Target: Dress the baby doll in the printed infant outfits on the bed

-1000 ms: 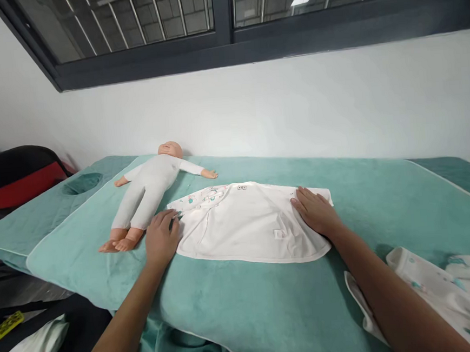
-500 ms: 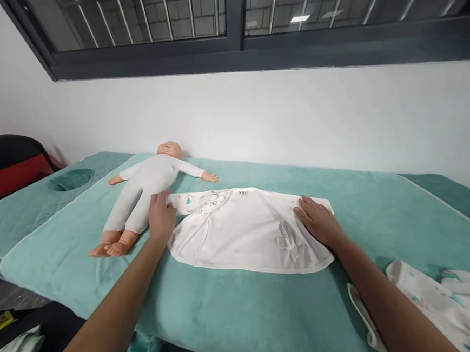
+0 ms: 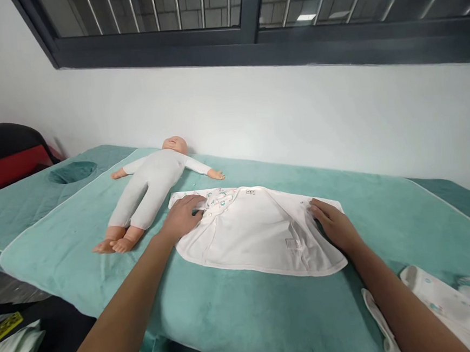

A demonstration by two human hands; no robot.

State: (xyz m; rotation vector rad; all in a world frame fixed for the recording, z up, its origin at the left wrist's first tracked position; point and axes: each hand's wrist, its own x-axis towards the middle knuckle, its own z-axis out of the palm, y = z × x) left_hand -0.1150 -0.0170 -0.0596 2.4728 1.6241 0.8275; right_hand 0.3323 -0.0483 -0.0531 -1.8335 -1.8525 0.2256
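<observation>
A white baby shirt (image 3: 251,234) lies spread open on the green bed cover, its plain inner side up and a small label at the neck. Its left sleeve and shoulder show a coloured print. My left hand (image 3: 184,218) is on that sleeve near the shoulder, thumb and fingers closing on the cloth. At the opposite side, my right hand (image 3: 335,226) pinches the front panel by the right sleeve, and the cloth there is slightly raised. A baby doll (image 3: 153,177) in a pale grey suit lies on its back to the left, arms spread, close to my left hand.
The green padded cover (image 3: 246,316) runs along a white wall under a barred window (image 3: 167,37). Printed white baby clothes (image 3: 444,300) lie by my right forearm. A black and red object (image 3: 11,155) stands far left. Folded pale cloth (image 3: 15,350) is at lower left.
My left hand has moved right from the sleeve's cuff toward the shoulder. My right hand has gone from lying flat on the shirt to pinching its cloth. The view has shifted slightly.
</observation>
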